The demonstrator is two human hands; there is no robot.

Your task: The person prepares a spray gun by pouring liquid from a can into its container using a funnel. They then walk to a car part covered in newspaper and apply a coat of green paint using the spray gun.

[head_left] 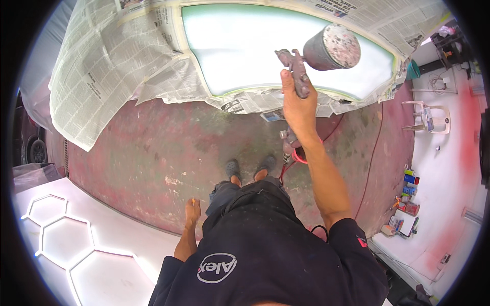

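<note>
My right hand (300, 109) is closed round the grip of a paint spray gun (297, 69), held out over a white panel. The gun is smeared with old paint. Its round cup (326, 48), with a blotchy lid, tilts to the right. A red air hose (282, 176) hangs below the handle. The panel (240, 46) has freshly white paint fading to green at its edges, with masking tape and newspaper (112, 61) all round it. My left hand (192, 211) hangs low by my side, its fingers curled, with a tiny orange thing at them that I cannot make out.
My feet stand on a paint-stained floor (153, 153). A hose (371, 168) runs across it on the right. Along the right wall are a white plastic chair (431, 118) and several cans and boxes (410, 206). Hexagonal lights (66, 239) glow at lower left.
</note>
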